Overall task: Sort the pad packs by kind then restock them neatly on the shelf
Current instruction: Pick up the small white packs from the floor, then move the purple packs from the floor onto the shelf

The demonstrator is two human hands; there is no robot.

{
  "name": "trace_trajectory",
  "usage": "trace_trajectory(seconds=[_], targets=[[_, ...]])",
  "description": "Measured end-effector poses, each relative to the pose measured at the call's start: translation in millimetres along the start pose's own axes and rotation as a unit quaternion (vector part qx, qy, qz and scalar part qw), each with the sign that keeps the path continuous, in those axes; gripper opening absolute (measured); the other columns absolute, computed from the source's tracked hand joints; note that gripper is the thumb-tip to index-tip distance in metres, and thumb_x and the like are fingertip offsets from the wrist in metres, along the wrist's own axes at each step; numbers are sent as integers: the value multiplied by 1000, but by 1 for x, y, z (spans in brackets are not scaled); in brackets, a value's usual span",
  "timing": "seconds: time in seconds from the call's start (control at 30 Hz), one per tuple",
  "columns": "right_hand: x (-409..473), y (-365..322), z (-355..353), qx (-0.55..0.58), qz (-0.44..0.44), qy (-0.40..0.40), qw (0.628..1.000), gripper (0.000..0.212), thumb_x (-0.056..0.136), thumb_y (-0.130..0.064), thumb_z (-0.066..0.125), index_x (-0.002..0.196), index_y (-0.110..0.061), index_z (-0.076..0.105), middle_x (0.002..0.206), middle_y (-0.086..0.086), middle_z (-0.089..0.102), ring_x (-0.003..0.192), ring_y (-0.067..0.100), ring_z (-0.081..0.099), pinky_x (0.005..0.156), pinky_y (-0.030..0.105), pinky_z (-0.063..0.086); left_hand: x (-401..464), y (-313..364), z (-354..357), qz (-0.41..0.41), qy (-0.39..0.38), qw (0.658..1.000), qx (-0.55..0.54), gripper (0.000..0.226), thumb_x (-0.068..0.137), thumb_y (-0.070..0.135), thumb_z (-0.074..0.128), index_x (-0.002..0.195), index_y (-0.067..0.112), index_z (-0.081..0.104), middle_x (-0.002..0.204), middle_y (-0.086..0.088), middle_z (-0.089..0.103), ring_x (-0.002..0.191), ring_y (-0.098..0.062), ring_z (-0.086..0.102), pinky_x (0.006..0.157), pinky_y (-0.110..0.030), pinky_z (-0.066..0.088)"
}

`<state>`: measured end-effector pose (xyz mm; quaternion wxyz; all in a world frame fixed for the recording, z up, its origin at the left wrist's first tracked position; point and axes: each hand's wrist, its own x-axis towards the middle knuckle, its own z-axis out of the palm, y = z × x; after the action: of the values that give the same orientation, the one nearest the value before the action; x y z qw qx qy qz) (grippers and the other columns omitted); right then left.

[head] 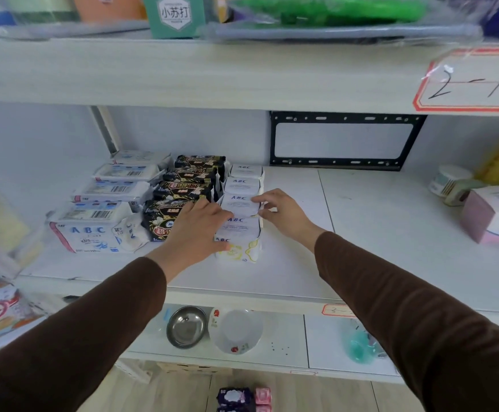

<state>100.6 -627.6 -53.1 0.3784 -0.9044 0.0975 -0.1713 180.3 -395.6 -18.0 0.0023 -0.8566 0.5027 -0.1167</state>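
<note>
White ABC packs [240, 203] at my twelve o'clock, left hand [196, 230] flat, right hand [283, 214] pinching one; squeezing unevenly could topple the row.

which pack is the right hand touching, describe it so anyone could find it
On the middle shelf stand three rows of pad packs. The right hand touches the white pack third from the back in the rightmost row, between both hands.

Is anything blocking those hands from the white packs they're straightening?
Nothing visible does. The left hand and right hand already touch the white ABC packs, one on each side of the row; the black packs sit alongside.
</note>
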Motion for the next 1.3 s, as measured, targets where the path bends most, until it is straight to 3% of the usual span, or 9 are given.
trace_trajectory(seconds=[0.37,0.57,0.87,1.1,1.3], targets=[[-4,-4,3,-18,26,9,999,36,96,-8,58,129,-21,62,125,1,52,108,17,57,101,30,45,-4,-1,4,-3,7,1000,-13,73,81,65,63,142,33,41,137,8,47,125,-19,37,105,-38,30],[-32,-22,2,-44,-13,96,994,37,93,-4,55,125,-20,63,127,1,54,118,21,46,94,21,35,-29,2,10,-34,55,995,-78,75,80,56,71,143,27,43,142,5,43,131,-20,35,108,-40,35],[-121,-48,21,-107,-78,169,977,35,89,-12,59,121,-22,64,127,0,56,116,24,48,95,42,42,-82,17,19,-34,120,980,-154,65,81,40,74,138,20,49,140,2,46,130,-23,39,109,-37,34],[-201,-79,74,-151,-42,178,972,31,91,-19,59,121,-23,63,128,-3,56,116,23,49,93,43,41,-156,16,33,12,117,972,-204,62,84,37,74,138,19,49,140,-1,49,129,-26,41,107,-41,38],[-279,-91,156,-154,24,148,977,28,92,-22,58,119,-23,64,126,-3,58,115,22,50,93,40,40,-251,9,77,18,61,965,-253,59,82,34,74,135,18,52,137,-1,51,127,-25,41,103,-36,36]])
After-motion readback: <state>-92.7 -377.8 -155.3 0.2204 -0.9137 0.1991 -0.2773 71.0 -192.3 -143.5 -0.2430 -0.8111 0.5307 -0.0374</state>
